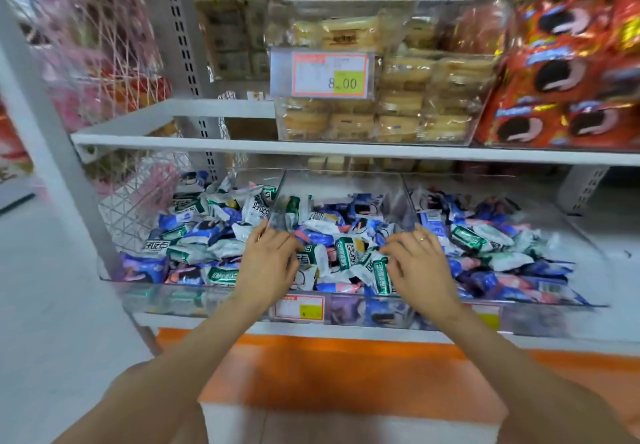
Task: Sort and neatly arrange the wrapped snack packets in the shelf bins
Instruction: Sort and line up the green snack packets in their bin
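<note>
Retail shop aisle; white metal shelving; price tag reading 8.00; clear bins heaped with wrapped snack packets.

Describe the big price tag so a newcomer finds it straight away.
Start at the upper white shelf. On it stand clear boxes of pale yellow cakes, left of the red cookie packs. The price tag hangs on their front: red-bordered, with 8.00 on a yellow patch, and far larger than the small tag on the lower bins.
</note>
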`<action>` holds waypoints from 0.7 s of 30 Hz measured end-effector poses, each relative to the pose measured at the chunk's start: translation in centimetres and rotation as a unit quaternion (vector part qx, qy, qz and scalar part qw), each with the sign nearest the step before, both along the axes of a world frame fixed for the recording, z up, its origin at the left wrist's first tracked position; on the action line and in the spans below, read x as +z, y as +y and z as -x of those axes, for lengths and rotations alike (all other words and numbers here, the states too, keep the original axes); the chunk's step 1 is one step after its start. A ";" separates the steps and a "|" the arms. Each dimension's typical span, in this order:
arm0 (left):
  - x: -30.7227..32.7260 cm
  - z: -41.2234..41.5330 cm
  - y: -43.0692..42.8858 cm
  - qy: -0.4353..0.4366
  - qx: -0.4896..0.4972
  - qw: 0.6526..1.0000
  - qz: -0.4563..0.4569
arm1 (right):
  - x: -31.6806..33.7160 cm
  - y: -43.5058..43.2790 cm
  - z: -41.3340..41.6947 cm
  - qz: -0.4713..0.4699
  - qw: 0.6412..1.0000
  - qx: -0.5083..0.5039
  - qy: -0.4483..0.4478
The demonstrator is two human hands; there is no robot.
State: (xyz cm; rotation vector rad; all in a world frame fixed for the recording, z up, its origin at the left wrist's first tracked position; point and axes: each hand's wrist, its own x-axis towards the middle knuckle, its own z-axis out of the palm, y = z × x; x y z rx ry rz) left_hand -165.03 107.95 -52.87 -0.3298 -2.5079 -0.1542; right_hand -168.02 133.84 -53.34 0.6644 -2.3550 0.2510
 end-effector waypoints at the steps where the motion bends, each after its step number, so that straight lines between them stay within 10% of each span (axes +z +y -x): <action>1: 0.0 0.0 0.0 0.001 0.000 1.000 0.001 | 0.1 -0.1 -0.1 -0.004 1.000 -0.003 -0.003; 16: 0.5 -0.2 0.3 -0.039 0.014 0.998 0.053 | 0.9 -0.1 0.1 -0.045 0.997 -0.023 -0.051; 21: 1.1 0.8 0.3 -0.057 0.005 0.991 0.121 | 4.8 -0.6 0.3 -0.176 0.959 -0.006 -0.221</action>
